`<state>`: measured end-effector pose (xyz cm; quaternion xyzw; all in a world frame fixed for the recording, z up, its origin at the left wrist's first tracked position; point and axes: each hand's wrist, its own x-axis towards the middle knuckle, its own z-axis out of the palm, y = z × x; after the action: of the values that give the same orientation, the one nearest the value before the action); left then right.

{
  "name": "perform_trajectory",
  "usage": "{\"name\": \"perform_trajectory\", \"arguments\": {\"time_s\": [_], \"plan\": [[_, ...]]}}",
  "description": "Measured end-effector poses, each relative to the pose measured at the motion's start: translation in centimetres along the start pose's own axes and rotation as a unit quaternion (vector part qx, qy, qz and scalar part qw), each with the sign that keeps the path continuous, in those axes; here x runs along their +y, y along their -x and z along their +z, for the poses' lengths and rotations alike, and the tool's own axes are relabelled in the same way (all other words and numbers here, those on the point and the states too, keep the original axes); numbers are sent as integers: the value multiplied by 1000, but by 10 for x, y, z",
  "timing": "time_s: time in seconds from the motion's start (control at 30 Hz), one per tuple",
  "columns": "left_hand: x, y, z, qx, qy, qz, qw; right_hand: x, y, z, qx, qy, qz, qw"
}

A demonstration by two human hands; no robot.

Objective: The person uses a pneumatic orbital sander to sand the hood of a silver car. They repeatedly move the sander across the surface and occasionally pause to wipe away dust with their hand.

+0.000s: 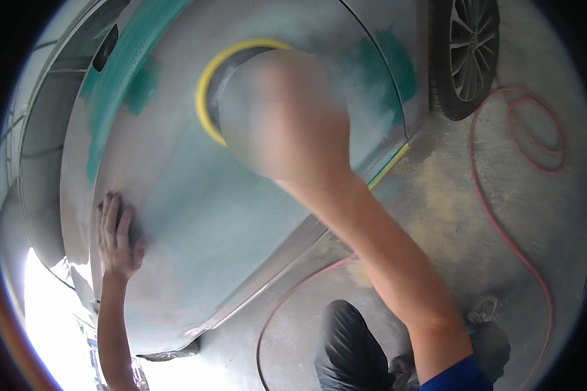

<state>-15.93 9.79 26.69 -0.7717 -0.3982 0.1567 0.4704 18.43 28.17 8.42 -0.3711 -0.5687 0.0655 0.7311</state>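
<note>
A car door panel (195, 195), dull grey with green patches, fills the middle of the view. My left hand (117, 239) rests on the panel at the left, its fingers apart and holding nothing. My right arm reaches up to the upper middle of the panel, where a round blur covers much of my right hand (313, 117). Around the blur's left and top edge shows a round, yellow-rimmed dark disc (210, 93) against the panel. What my right hand grips, and how, is hidden by the blur.
A car wheel (467, 54) stands at the upper right. A red hose (489, 215) loops over the stained concrete floor (435, 195) on the right and runs below the car's sill (259, 288). My bent knee (349, 342) is at the bottom.
</note>
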Motion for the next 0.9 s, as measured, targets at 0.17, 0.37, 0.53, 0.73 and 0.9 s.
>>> {"name": "perform_trajectory", "arguments": {"time_s": [0.17, 0.37, 0.53, 0.73, 0.9], "plan": [[-10, 93, 7, 7, -34, -16, 999, 63, -41, -34, 6, 58, 140, 988], [-1, 91, 10, 12, -41, -26, 999, 9, -29, -19, -34, 9, 149, 988], [-6, 95, 11, 9, -48, -27, 998, -60, 33, 18, -103, -34, 5, 994], [-2, 91, 18, 23, -31, -20, 999, -81, 82, 28, -116, -102, -63, 986], [-2, 97, 7, 12, -42, -27, 999, -9, 22, 7, 8, -64, 178, 982]]}}
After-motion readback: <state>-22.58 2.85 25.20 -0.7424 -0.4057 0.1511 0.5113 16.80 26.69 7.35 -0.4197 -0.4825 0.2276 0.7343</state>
